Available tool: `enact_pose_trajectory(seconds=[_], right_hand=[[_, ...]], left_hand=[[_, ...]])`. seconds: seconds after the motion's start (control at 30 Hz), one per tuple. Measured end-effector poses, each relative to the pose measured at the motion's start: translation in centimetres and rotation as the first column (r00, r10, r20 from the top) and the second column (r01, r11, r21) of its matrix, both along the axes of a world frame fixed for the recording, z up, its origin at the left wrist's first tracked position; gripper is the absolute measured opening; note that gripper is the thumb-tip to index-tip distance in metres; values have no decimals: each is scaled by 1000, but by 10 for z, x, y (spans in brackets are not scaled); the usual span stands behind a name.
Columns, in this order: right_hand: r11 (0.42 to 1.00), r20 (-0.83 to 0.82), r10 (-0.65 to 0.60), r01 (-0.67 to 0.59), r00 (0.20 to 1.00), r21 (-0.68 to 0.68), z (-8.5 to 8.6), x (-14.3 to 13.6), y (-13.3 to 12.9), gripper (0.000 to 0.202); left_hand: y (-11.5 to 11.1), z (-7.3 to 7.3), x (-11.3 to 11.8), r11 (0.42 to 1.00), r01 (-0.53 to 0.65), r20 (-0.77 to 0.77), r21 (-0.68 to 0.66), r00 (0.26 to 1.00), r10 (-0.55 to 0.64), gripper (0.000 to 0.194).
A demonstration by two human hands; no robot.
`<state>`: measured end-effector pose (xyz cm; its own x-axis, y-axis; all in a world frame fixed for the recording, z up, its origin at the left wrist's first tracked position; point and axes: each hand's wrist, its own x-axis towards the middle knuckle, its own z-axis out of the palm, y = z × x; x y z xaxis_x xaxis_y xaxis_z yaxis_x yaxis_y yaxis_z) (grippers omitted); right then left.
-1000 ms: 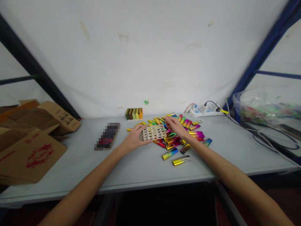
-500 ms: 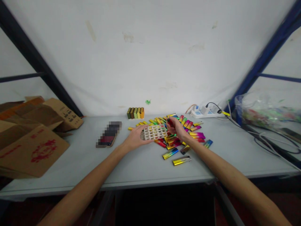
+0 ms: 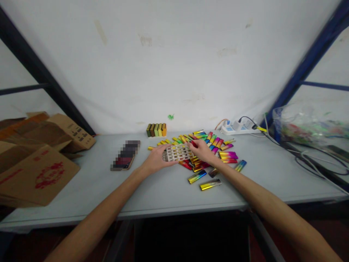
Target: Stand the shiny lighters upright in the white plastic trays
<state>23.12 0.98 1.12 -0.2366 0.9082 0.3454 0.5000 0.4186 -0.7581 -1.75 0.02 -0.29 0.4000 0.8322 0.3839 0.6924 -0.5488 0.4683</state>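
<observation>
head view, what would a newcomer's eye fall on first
Probably the shiny, many-coloured lighters, strewn mid-table. Next, the pale holed tray that the left hand holds in front of some of them, the right hand at its right end. Then the red-printed carton, far left.

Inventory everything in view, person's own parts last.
Perforated tray: one, whitish, held at centre
Loose lighters: dozens, metallic multicolour, centre right
Upright lighters: one block, green to orange, back centre
Phone: one, dark, left
Cardboard: one or more boxes, brown, far left
Power strip: one, white, back right
Cables: several, black, white, right
Plastic bagging: count unclear, transparent, far right
Table: one, pale grey, below
Wall: one, white, behind
Frame posts: two, dark, both sides
Forearms: two, bare, bottom
Left hand: one, on tray
Right hand: one, holding red piece
</observation>
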Motion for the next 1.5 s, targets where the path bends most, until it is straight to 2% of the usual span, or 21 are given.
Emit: enact_pose_trajectory(seconds=[0.13,0.27,0.33,0.4,0.47,0.53,0.73,0.9,1.13,1.3,1.4,1.5], right_hand=[[999,-15,22,-22,1000,48,4,1,-2,46],[983,-76,131,-119,988,142,10,2,-4,34],[963,-79,168,-146,983,227,12,1,-5,34],[940,-49,147,-124,988,317,14,-2,-7,36],[932,-17,113,-100,993,349,16,-4,-10,39],[936,-3,95,-88,996,341,17,-7,-14,39],[893,34,70,-78,997,443,10,-11,-15,31],[864,77,12,-49,997,502,0,-10,-6,30],[862,144,19,-89,989,499,-3,-11,-2,27],[872,199,36,-127,979,472,-2,-15,0,24],[891,204,67,-151,977,429,0,-16,0,24],[895,215,110,-191,970,403,5,-14,-1,28]], left_hand=[[-1,2,2,999,-21,46,-39,999,23,78],[1,-2,5,994,-8,219,-112,975,32,76],[1,-4,8,984,49,368,-169,930,16,78],[0,-4,13,959,135,522,-250,853,16,80],[-2,-3,18,915,221,634,-336,772,47,83],[-6,-1,23,874,272,686,-403,722,92,86],[-11,-2,33,794,357,711,-492,691,130,98],[-10,-6,33,776,366,723,-514,671,162,109],[-12,-2,33,746,391,708,-538,690,150,108],[-16,-1,35,735,377,682,-563,714,156,100],[-13,-2,35,722,396,693,-567,704,157,98],[-6,-4,32,735,392,715,-553,677,177,101]])
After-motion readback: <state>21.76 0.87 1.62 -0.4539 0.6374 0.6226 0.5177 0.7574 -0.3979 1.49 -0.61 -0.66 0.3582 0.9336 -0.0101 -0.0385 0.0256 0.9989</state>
